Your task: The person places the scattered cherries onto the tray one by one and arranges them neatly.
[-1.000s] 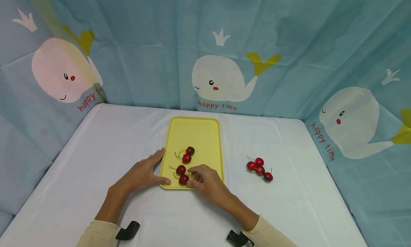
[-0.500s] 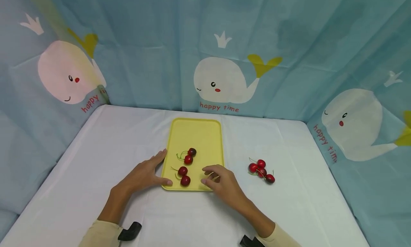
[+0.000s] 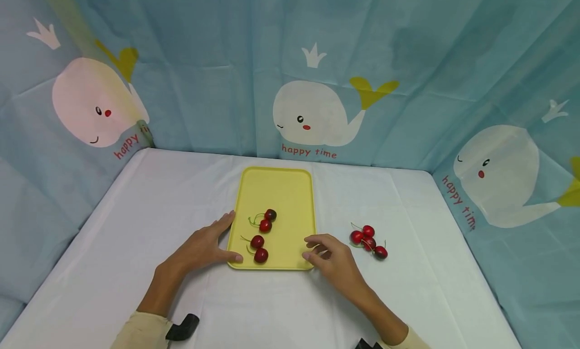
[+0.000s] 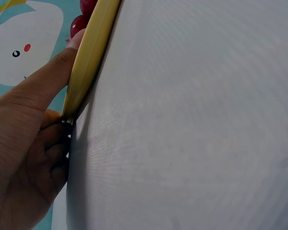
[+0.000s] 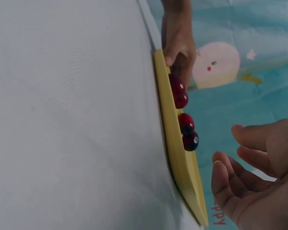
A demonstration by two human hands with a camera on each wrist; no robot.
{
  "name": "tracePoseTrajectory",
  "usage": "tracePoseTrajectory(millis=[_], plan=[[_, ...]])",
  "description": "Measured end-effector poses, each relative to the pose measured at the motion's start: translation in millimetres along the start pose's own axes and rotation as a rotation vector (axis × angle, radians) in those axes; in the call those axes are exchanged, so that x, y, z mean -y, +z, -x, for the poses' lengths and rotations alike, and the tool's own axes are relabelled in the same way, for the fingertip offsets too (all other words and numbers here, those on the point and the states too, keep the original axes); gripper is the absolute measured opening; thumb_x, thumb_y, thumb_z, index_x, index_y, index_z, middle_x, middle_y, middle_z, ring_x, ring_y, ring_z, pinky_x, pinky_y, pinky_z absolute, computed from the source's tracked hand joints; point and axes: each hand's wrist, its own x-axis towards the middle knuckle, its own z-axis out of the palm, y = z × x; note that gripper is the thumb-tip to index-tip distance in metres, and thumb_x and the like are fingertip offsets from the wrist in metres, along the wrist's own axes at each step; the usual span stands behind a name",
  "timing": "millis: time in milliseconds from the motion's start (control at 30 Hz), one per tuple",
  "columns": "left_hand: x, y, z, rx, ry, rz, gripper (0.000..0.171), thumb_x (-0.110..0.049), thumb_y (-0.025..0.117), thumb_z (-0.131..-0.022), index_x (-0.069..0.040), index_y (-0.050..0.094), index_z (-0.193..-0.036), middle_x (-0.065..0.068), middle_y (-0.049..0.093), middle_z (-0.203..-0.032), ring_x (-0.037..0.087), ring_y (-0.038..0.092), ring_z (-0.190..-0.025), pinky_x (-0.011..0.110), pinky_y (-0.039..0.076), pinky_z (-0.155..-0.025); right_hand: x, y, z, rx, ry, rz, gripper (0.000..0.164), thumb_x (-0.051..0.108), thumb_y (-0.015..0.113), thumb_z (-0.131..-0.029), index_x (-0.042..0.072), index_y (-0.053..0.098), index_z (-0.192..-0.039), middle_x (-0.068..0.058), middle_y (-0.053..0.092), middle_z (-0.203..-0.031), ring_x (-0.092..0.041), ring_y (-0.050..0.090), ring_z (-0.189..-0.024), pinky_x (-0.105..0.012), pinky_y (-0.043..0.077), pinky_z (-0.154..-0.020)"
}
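Along the bottom edge, two beige sleeves [image 3: 142,331] reach in, each with a black wrist mount [image 3: 183,328] beside it, over a white tablecloth [image 3: 272,308]. Past the cuffs, the left hand [image 3: 201,246] steadies a shallow yellow tray [image 3: 278,188] at its near left corner, thumb laid on the rim, the other fingers spread away from it along the outer left side. The right hand [image 3: 333,261] hangs over the near right corner, holding nothing, thumb and gently bent fingers apart; from the right wrist, a gap shows between them and the tray.

Inside the tray, left of its middle, lie two pairs of dark red cherries: a nearer pair [image 3: 260,255] and a farther pair [image 3: 265,225], green stems pointing mostly left. On the cloth beyond the right hand, four more cherries [image 3: 369,244] sit bunched together.

Behind everything hangs a blue curtain [image 3: 204,102] printed with pale whales [image 3: 312,112], small crowns [image 3: 313,57] and red "happy time" lettering [image 3: 309,151].
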Motion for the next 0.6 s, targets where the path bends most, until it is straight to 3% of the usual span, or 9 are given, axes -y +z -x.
tracePoseTrajectory(millis=[400, 600], plan=[[-0.7, 0.7, -1.1, 0.011, -0.022, 0.005, 0.129, -0.071, 0.086, -0.072, -0.015, 0.023, -0.17, 0.014, 0.027, -0.175, 0.047, 0.025, -0.159, 0.067, 0.028, -0.125, -17.3, -29.5, 12.7, -0.104, 0.068, 0.031, 0.031, 0.011, 0.086, -0.089, 0.013, 0.078, -0.119, 0.003, 0.076, -0.108, -0.009, 0.072, -0.091, -0.025, 0.062, -0.079], [-0.8, 0.6, -1.5, 0.012, -0.023, 0.005, 0.13, -0.071, 0.086, -0.072, -0.015, 0.023, -0.17, 0.014, 0.027, -0.175, 0.046, 0.025, -0.16, 0.066, 0.028, -0.125, -24.4, -41.7, 18.7, -0.137, 0.106, 0.056, 0.03, 0.013, 0.087, -0.09, 0.013, 0.078, -0.118, 0.001, 0.076, -0.109, -0.01, 0.072, -0.089, -0.023, 0.062, -0.078]])
